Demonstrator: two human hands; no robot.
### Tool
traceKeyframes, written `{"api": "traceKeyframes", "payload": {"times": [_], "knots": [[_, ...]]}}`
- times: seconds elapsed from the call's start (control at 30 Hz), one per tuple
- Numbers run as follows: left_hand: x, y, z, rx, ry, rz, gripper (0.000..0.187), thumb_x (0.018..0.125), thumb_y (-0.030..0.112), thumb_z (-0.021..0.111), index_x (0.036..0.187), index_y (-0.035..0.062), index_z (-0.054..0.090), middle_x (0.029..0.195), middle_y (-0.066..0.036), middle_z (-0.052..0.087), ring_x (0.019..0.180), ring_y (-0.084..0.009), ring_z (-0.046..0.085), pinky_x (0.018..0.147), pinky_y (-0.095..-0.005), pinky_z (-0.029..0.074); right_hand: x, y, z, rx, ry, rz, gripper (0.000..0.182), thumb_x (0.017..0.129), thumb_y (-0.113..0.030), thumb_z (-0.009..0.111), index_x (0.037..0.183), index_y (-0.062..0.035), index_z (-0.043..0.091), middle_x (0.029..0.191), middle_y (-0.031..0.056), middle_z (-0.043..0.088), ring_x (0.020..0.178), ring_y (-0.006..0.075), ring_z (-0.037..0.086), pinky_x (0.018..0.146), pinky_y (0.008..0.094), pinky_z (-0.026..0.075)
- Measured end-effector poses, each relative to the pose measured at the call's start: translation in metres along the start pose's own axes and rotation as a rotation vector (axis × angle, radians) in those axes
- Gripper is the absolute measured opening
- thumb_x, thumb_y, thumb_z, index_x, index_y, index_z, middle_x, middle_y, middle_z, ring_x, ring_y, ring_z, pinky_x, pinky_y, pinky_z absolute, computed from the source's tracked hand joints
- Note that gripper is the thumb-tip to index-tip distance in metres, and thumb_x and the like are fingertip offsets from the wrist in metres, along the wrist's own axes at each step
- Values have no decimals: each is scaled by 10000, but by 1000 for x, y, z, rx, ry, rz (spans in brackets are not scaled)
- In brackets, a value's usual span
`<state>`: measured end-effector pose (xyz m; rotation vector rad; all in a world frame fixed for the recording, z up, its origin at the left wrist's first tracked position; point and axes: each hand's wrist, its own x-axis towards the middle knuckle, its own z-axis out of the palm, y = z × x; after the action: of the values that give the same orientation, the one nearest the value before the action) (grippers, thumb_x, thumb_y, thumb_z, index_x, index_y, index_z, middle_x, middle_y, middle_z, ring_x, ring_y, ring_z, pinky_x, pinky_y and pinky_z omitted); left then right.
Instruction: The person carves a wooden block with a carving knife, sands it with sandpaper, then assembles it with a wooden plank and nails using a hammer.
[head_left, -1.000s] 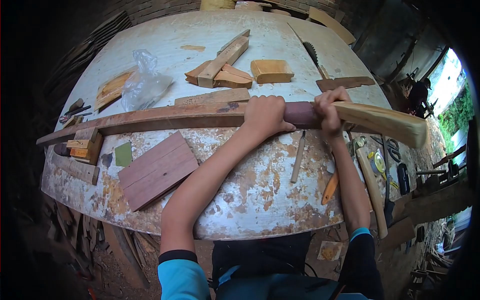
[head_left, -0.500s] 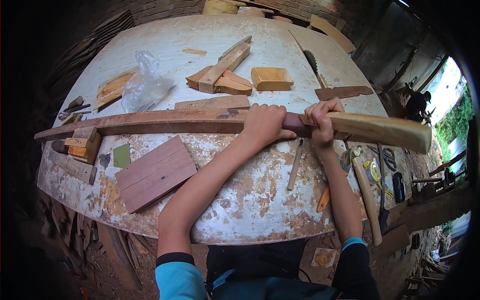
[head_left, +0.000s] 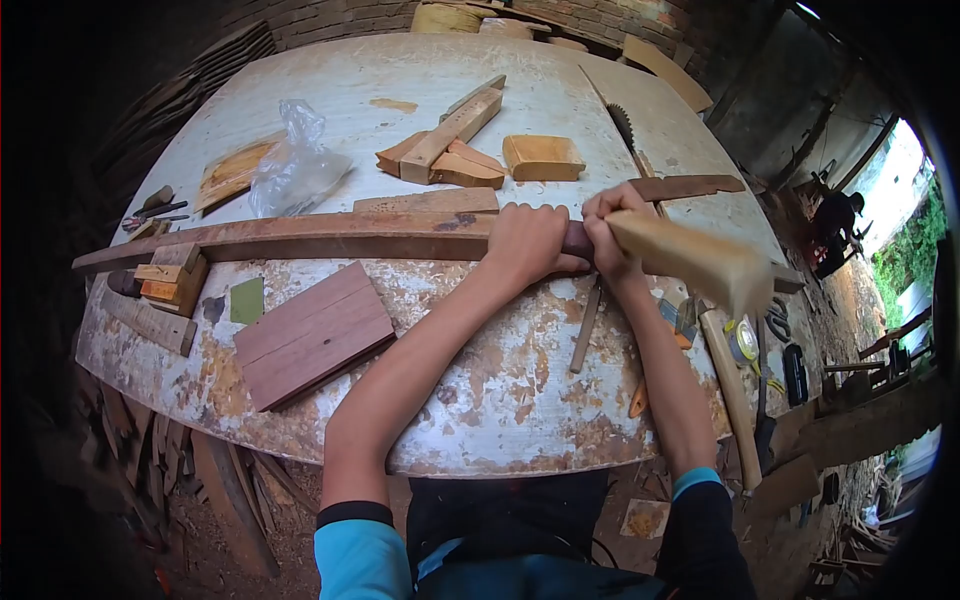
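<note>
My left hand [head_left: 528, 240] is wrapped round a dark reddish-brown wooden piece [head_left: 577, 241], pressed at the long wooden beam [head_left: 340, 240] that runs across the table. Closed in a fist, my right hand [head_left: 612, 235] grips the near end of a pale wooden piece [head_left: 690, 255]. That piece slants down to the right, its far end smeared by motion. The two hands are close together, the dark piece showing between them. Below them lies a thin wooden stick [head_left: 586, 335]. A reddish board [head_left: 315, 335] rests left of my left forearm.
At left are a wooden hand plane [head_left: 172, 282] and a green square [head_left: 247, 300]. A plastic bag [head_left: 300, 175], stacked wood offcuts [head_left: 450, 140] and a saw blade [head_left: 690, 187] lie farther back. A wooden handle [head_left: 732, 395], tape measure [head_left: 742, 340] and scissors [head_left: 778, 318] are at right.
My right hand has moved left, nearer my left hand. The pale wooden piece has swung, its far end coming left and toward me. My left hand has stayed nearly in place.
</note>
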<state>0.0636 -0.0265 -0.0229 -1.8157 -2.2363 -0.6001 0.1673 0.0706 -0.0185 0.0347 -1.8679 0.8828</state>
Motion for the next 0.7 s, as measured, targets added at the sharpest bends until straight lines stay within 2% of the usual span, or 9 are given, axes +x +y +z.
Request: {"api": "traceKeyframes", "payload": {"times": [0.03, 0.1, 0.23, 0.3, 0.37, 0.43, 0.53, 0.63, 0.7], "knots": [[1, 1, -1, 1, 2, -5, 568, 596, 578, 724, 771, 47, 621, 738, -105, 656, 702, -243, 657, 627, -346, 493, 5, 7, 9, 78, 86, 91, 135, 670, -41, 574, 693, -45, 441, 575, 60, 530, 506, 144, 497, 502, 280, 419], [0, 1, -1, 13, 5, -14, 573, 592, 581, 725, 773, 47, 622, 740, -107, 656, 705, -245, 657, 635, -347, 494, -7, 3, -7, -161, 20, 36, 151, 683, -53, 554, 705, -42, 406, 595, 48, 493, 536, 138, 469, 557, 266, 425], [-1, -1, 3, -28, 96, 32, 594, 583, 560, 732, 758, 10, 593, 716, -141, 639, 669, -293, 641, 626, -394, 490, -20, -8, -21, 342, -24, -103, 119, 684, -34, 495, 693, -43, 377, 609, 53, 477, 572, 125, 453, 597, 275, 433], [2, 1, -1, -4, 55, -11, 591, 566, 570, 742, 764, 30, 607, 750, -120, 651, 703, -254, 651, 640, -356, 494, -12, -2, -16, 75, 31, 21, 145, 685, -54, 536, 719, -49, 394, 614, 44, 498, 556, 127, 452, 588, 265, 426], [1, 6, -7, -10, -14, -56, 594, 556, 587, 742, 759, 43, 615, 739, -102, 654, 698, -231, 655, 638, -334, 497, -10, 10, -6, 144, 108, 86, 151, 682, -55, 549, 727, -54, 405, 640, 56, 527, 558, 136, 471, 571, 266, 418], [2, 5, -4, 13, -8, -45, 602, 556, 600, 734, 754, 44, 615, 694, -90, 648, 660, -231, 650, 621, -328, 494, -24, -12, -18, -43, 35, -62, 134, 689, -28, 520, 729, -53, 394, 660, 46, 501, 607, 129, 457, 594, 260, 406], [1, 0, 0, 18, 70, 47, 626, 589, 604, 708, 743, 10, 583, 640, -134, 620, 622, -282, 640, 572, -365, 496, -35, -30, -30, 405, 110, -21, 128, 722, -13, 464, 789, -52, 362, 663, 50, 423, 612, 132, 421, 631, 286, 410], [-1, 1, -2, 3, 57, 31, 642, 585, 617, 704, 742, 7, 576, 628, -123, 619, 609, -285, 632, 579, -364, 492, -33, -45, -43, 440, 278, 340, 114, 761, -37, 454, 796, -56, 348, 668, 40, 410, 616, 127, 404, 655, 284, 405], [-4, 0, -1, 13, 82, 45, 652, 600, 623, 690, 821, 21, 575, 731, -114, 611, 681, -274, 632, 601, -366, 486, -24, -57, -52, 43, 165, 415, 148, 791, -120, 502, 883, -42, 417, 709, 65, 460, 661, 145, 458, 686, 292, 416]]}}
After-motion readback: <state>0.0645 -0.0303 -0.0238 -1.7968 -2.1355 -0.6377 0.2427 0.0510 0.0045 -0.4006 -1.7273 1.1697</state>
